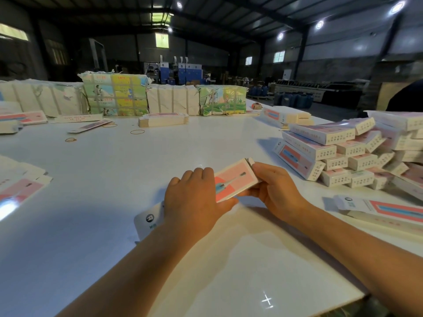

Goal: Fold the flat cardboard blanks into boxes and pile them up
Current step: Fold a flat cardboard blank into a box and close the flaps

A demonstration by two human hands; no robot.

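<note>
A long pink and white toothbrush box lies slanted on the white table in front of me. My left hand grips its middle from above, hiding the lower part; the white near end with a logo shows below my wrist. My right hand pinches the far end, where a small flap stands open. A heap of folded boxes lies to the right. Flat blanks lie at the near right and another stack of flat blanks at the left edge.
Wrapped bundles line the far side of the table. A banded stack of blanks and loose rubber bands lie before them. A dark-clothed person's shoulder shows at far right. The table's near edge runs below my right arm.
</note>
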